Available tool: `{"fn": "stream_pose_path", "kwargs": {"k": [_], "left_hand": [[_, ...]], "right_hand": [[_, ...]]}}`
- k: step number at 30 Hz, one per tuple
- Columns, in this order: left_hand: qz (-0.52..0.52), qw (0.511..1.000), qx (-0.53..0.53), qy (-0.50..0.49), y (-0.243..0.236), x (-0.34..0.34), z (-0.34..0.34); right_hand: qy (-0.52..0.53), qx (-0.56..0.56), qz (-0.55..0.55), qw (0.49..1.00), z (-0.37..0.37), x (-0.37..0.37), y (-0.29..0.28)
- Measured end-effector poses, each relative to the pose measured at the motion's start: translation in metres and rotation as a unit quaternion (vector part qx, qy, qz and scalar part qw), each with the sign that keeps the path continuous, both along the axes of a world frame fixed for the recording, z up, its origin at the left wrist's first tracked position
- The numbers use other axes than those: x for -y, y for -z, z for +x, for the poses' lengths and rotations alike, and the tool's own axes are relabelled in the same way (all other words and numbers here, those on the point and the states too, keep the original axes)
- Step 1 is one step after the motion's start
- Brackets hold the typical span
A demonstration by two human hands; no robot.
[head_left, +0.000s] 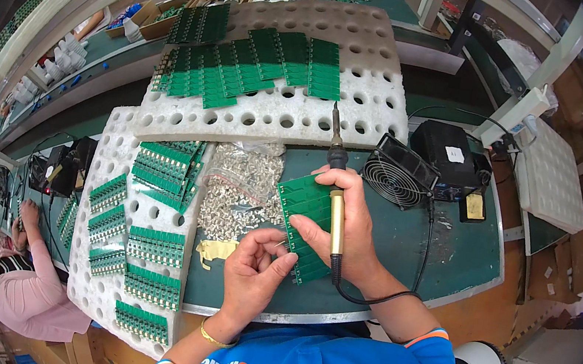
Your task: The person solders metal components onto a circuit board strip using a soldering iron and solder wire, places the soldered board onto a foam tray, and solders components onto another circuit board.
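Note:
My right hand (352, 228) is closed round a soldering iron (336, 222) with a gold-coloured handle, its tip pointing away from me. The same hand's thumb lies on a green circuit board panel (309, 203), keeping it tilted above the bench. At the panel's near left edge, my left hand (255, 270) has thumb and fingers pinched together. A thin silvery sliver shows by those fingertips, too small to name. Just beyond the left hand lies a clear plastic bag (245, 168) with a heap of small metal parts (227, 214) spilling from it.
White foam boards with holes (229, 120) carry rows of green panels (248, 64) at the back and more panels (156, 246) at left. A small fan (393, 172) and a black soldering station (447, 159) stand at right. A co-worker (31, 287) sits at far left.

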State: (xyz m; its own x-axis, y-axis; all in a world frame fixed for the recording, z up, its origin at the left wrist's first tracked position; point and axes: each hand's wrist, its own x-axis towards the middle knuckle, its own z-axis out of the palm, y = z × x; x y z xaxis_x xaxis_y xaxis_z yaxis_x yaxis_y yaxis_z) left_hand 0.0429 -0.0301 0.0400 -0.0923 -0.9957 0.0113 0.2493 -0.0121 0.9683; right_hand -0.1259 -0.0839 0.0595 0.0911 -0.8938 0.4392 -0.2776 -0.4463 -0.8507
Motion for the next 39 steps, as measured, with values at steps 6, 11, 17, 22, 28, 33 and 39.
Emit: {"fn": "stream_pose_path", "kwargs": {"k": [6,11,17,22,28,33,39], "left_hand": [[-0.008,1.000,0.022,-0.011,-0.002,-0.004,0.002],[-0.024,0.998,0.047,-0.015,-0.005,-0.005,0.004],[-0.035,0.997,0.066,-0.022,-0.002,-0.005,0.007],[-0.037,0.997,0.064,-0.027,-0.002,-0.005,0.007],[-0.013,0.998,0.060,0.009,-0.004,-0.004,0.012],[0.022,0.998,-0.050,0.021,-0.005,-0.002,0.012],[0.051,0.994,-0.087,0.038,-0.004,-0.001,0.013]], "right_hand": [[0.005,0.006,-0.033,0.999,0.005,-0.002,-0.005],[0.004,0.012,-0.042,0.999,0.008,-0.002,-0.006],[-0.004,0.015,-0.038,0.999,0.007,-0.001,-0.007],[-0.017,0.010,-0.052,0.998,0.006,0.000,-0.005],[-0.016,-0.008,-0.040,0.999,0.005,-0.001,-0.005],[0.001,-0.036,-0.086,0.996,0.008,-0.004,-0.015],[0.009,-0.048,-0.114,0.992,0.010,-0.008,-0.020]]}}
